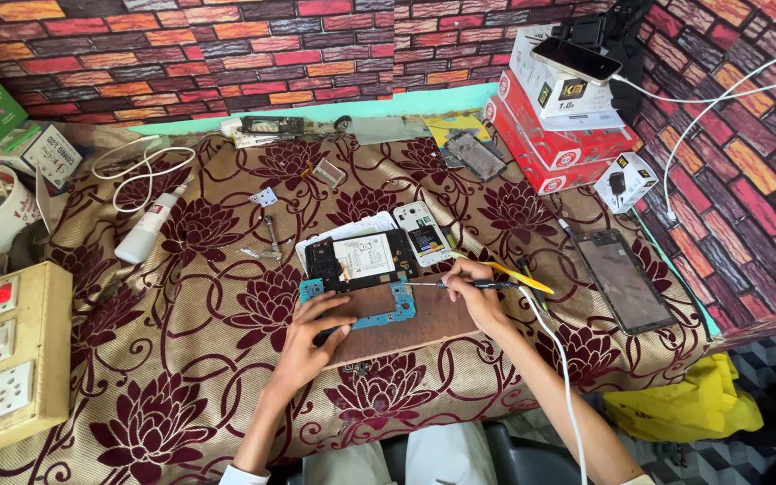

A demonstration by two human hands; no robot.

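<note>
Circuit board (363,310) on a wooden board (406,330) near the bench (181,359) front edge, under my left hand (309,346). Opened phone (361,258) just behind it. My right hand (476,289) to the right, holding an iron (460,285) over the board's right end. Screen panel (623,279) farther right. Bottle (147,230) and cable (141,171) back left. Switch box (6,355) far left. Stacked boxes (559,117) back right.

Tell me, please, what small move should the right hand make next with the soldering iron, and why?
Probably ease the soldering iron tip a little left and down onto the blue circuit board. The right hand holds it with the tip just at the board's upper right edge, while the left hand already presses the board flat on the brown wooden board.
</note>
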